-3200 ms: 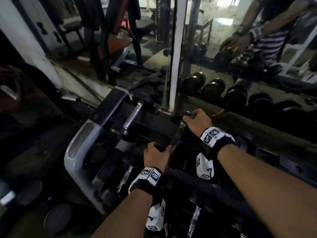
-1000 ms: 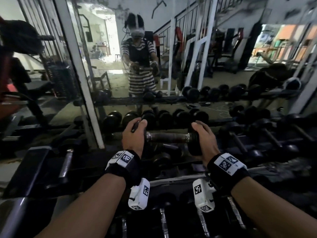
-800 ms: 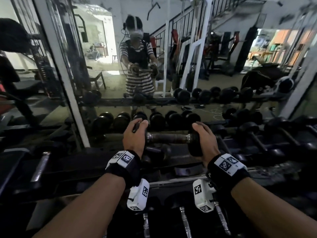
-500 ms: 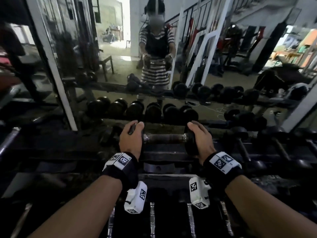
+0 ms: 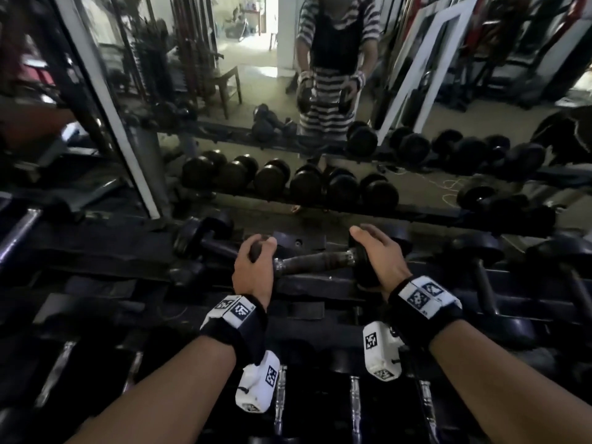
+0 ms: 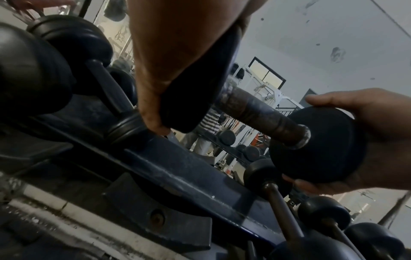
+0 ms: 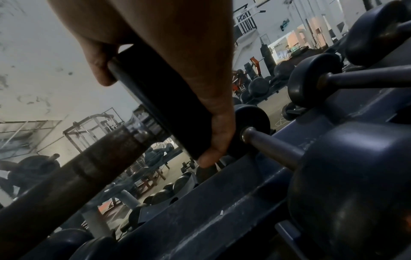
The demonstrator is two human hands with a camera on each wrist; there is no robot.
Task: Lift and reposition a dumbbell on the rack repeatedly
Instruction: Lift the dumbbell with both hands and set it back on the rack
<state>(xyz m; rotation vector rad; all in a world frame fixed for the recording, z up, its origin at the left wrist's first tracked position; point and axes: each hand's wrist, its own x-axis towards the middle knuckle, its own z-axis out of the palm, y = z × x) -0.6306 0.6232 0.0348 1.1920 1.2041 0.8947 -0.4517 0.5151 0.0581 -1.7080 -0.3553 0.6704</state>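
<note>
A small black dumbbell (image 5: pixel 312 261) with a rusty brown handle lies crosswise just above the top shelf of the dark rack (image 5: pixel 307 285). My left hand (image 5: pixel 254 267) grips its left head and my right hand (image 5: pixel 379 256) grips its right head. In the left wrist view the left hand (image 6: pixel 155 88) wraps the near head, the handle (image 6: pixel 260 112) runs to the far head (image 6: pixel 315 149), and right fingers (image 6: pixel 367 112) curl over it. In the right wrist view the right hand (image 7: pixel 200 88) clasps the head, with the handle (image 7: pixel 89 168) running down left.
Other black dumbbells sit close on both sides on the rack: one at the left (image 5: pixel 205 238) and some at the right (image 5: pixel 480 261). Chrome-handled dumbbells (image 5: pixel 354 408) fill the lower shelf. A wall mirror (image 5: pixel 320 91) behind reflects the rack and a person.
The dumbbell, held by both hands at chest height a second ago, has come down toward the rack's top shelf. My view has tilted downward with it.
</note>
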